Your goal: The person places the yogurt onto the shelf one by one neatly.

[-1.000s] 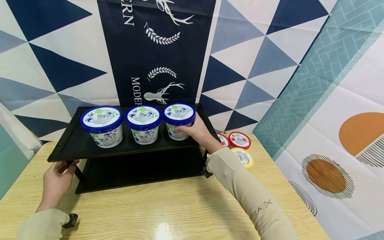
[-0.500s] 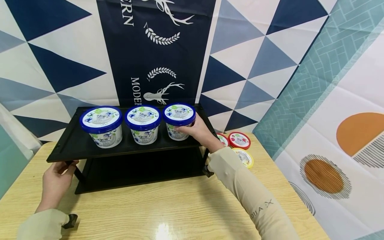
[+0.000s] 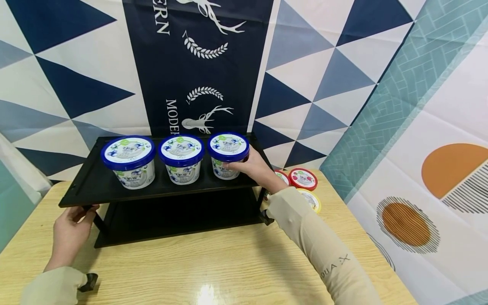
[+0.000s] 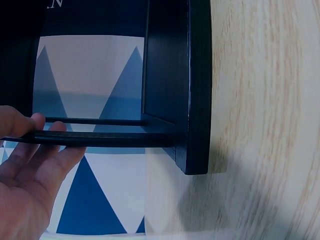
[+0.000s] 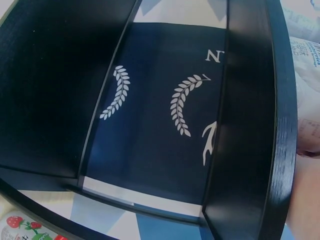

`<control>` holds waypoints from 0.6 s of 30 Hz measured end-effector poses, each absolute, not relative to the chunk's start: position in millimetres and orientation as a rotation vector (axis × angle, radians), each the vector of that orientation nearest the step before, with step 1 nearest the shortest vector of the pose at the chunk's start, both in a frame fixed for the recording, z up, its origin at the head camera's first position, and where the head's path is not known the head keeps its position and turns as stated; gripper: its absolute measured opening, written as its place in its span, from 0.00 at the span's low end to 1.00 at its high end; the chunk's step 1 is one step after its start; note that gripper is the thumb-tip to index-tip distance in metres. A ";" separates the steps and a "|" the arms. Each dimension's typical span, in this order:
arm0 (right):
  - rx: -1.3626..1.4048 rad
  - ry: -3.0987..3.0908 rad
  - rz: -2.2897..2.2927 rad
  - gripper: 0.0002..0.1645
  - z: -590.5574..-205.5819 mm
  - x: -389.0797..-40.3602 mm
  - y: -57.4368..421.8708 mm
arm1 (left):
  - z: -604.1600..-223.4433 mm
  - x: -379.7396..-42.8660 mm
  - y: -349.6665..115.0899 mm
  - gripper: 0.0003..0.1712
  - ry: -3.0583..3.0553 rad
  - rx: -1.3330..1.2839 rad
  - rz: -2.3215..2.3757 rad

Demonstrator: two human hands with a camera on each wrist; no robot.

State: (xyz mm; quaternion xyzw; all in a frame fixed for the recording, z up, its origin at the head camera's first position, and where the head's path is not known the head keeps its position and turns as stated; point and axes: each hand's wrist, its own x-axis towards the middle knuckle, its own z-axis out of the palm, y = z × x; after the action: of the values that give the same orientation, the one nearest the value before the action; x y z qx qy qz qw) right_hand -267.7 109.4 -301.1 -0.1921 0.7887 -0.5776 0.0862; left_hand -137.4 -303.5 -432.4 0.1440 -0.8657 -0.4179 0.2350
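Note:
A black two-tier rack [image 3: 89, 182] stands on the table. On its upper shelf three white tubs with blue lids are lined up: a left tub [image 3: 129, 156], a middle tub [image 3: 181, 154] and a right tub [image 3: 228, 148]. My right hand [image 3: 261, 169] grips the right tub from its right side, thumb across the front; the fingers behind it are hidden. At the rack's front left, my left hand [image 3: 70, 231] holds the upright post [image 4: 115, 139]. The left wrist view shows that hand's thumb [image 4: 15, 122] on one side of the post and fingers on the other.
Two red-lidded tubs, one red-lidded tub [image 3: 303, 179] plainly seen, and a yellow-lidded tub [image 3: 310, 200] stand right of the rack, partly behind my right arm. The lower shelf [image 3: 171, 216] lies under the upper one. A patterned cloth wall [image 3: 293, 93] rises behind the rack.
The head view has shifted very slightly. My right forearm has moved a little to the right, while both hands keep their holds. The tubs stay in their places.

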 end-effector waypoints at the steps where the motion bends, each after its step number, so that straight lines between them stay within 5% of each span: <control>1: -0.571 2.349 -1.719 0.47 -301.0 -268.0 109.6 | -432.4 -137.4 -303.5 0.12 -2.374 0.393 -1.147; 18: -0.614 2.243 -1.737 0.47 -300.6 -275.3 113.7 | -430.7 -137.6 -301.6 0.11 -2.361 0.376 -1.132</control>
State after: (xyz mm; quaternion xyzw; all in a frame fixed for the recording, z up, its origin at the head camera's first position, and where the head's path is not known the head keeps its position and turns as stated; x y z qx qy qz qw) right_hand -275.3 113.7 -300.6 -0.2100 0.7673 -0.5942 0.1189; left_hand -137.6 -301.6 -430.7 0.1376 -0.8652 -0.4148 0.2459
